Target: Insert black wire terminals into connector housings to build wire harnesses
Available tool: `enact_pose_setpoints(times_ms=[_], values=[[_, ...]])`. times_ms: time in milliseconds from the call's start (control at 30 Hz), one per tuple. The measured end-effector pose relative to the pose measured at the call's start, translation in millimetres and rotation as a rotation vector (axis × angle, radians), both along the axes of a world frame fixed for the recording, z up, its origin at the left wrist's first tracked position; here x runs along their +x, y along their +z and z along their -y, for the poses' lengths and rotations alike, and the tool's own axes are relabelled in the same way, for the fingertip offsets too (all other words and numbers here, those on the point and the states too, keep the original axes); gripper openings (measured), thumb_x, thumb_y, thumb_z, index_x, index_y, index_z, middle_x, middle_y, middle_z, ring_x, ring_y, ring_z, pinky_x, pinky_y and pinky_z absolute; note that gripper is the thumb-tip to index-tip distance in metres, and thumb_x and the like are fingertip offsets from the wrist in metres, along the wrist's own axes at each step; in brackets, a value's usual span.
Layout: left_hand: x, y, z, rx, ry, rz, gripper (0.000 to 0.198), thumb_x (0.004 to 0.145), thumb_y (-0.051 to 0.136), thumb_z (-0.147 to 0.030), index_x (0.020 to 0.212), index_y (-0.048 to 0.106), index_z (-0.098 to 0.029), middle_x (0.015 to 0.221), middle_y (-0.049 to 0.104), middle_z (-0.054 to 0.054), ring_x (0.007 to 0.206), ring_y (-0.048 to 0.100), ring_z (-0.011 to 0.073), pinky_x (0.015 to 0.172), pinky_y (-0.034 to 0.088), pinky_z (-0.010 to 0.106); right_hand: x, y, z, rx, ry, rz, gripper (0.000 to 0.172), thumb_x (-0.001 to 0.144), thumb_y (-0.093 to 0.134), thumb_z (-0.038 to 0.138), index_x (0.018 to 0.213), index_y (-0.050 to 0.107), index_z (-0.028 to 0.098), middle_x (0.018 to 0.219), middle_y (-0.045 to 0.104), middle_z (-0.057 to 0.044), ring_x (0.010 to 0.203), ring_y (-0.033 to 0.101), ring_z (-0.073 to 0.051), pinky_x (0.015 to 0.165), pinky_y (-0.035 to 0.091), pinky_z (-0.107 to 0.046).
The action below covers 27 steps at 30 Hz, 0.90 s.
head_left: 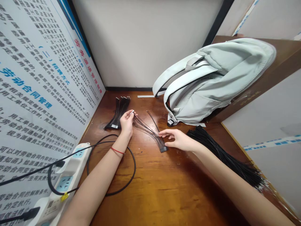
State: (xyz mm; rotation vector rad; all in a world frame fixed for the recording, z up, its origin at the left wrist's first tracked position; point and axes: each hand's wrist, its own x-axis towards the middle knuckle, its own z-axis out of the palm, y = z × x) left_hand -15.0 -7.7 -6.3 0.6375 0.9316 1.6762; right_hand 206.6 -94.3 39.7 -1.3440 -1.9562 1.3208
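The left hand (127, 121) pinches the fanned tips of a thin black wire bundle (149, 130) lying mid-counter (150, 175). The right hand (176, 139), fingers (164, 133) half open and holding nothing, sits just beside the bundle's bound end (163, 148). A loose sheaf of black wires (223, 153) lies near the counter's right edge.

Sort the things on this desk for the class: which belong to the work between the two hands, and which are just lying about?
In the work: left hand, right hand, fanned thin black wires, bundled wire sets, loose black wire heap.

Lying about: pale grey backpack, power strip, black power cable.
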Motion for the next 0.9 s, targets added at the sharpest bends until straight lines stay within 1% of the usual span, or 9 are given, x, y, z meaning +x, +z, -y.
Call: enact_pose_setpoints(times_ms=[133,300,533,667,767,833,900], values=[[-1.0,-1.7,-0.7,0.002,-0.005,-0.019,0.022,0.062,0.071,-0.019,0.081,0.060,-0.013,0.071,0.063,0.001,0.065,0.061,0.0101,0.073,0.049,0.028,1.1,-0.3,-0.5,-0.006,0.009,-0.010,0.046,0.062,0.064,0.009,0.107,0.064,0.018,0.110,0.067,-0.008,0.101,0.061,-0.021,0.087,0.047,-0.037],[-2.1,-3.2,-1.0,0.008,-0.022,-0.038,0.024,0.062,0.072,-0.021,0.082,0.061,-0.014,0.073,0.063,0.001,0.066,0.062,0.0109,0.075,0.049,0.030,-0.1,-1.5,-0.5,0.013,-0.005,-0.015,0.046,0.061,0.062,0.005,0.104,0.065,0.018,0.108,0.068,-0.007,0.099,0.062,-0.020,0.085,0.048,-0.035],[-0.3,0.1,0.3,-0.002,-0.012,-0.011,0.020,0.062,0.070,-0.016,0.079,0.061,-0.013,0.070,0.064,0.001,0.064,0.061,0.0098,0.073,0.049,0.028,-8.7,-2.6,3.0,0.074,-0.069,0.099,0.046,0.059,0.055,0.001,0.101,0.065,0.018,0.103,0.069,-0.006,0.093,0.062,-0.018,0.079,0.048,-0.030],[-0.1,-1.1,-0.6,0.005,-0.023,-0.034,0.020,0.063,0.070,-0.017,0.080,0.061,-0.013,0.070,0.064,0.001,0.065,0.062,0.0104,0.075,0.049,0.029,-15.3,-4.9,2.2,0.181,-0.099,0.126,0.038,0.061,0.055,0.004,0.095,0.066,0.018,0.092,0.069,-0.004,0.080,0.062,-0.014,0.068,0.048,-0.025],[-0.3,-2.7,-1.3,0.015,-0.028,-0.046,0.020,0.063,0.070,-0.018,0.081,0.061,-0.013,0.070,0.063,0.001,0.065,0.062,0.0107,0.076,0.050,0.031,-21.3,-8.7,-3.8,0.272,-0.167,0.168,0.031,0.062,0.053,0.005,0.088,0.065,0.018,0.083,0.066,-0.002,0.066,0.058,-0.011,0.062,0.046,-0.023],[-0.2,-3.4,-1.6,0.013,-0.029,-0.049,0.020,0.063,0.070,-0.018,0.081,0.061,-0.013,0.070,0.064,0.001,0.065,0.062,0.0108,0.077,0.050,0.031,-26.2,-10.9,-10.6,0.302,-0.211,0.199,0.024,0.064,0.053,0.007,0.082,0.064,0.017,0.075,0.064,0.000,0.059,0.054,-0.009,0.059,0.045,-0.022],[0.2,-3.9,-1.8,0.007,-0.030,-0.051,0.020,0.064,0.069,-0.018,0.081,0.061,-0.014,0.071,0.064,0.001,0.066,0.063,0.0109,0.077,0.050,0.031,-31.7,-12.1,-19.1,0.306,-0.226,0.231,0.015,0.066,0.054,0.010,0.076,0.064,0.017,0.067,0.062,0.001,0.054,0.052,-0.009,0.055,0.043,-0.022]])
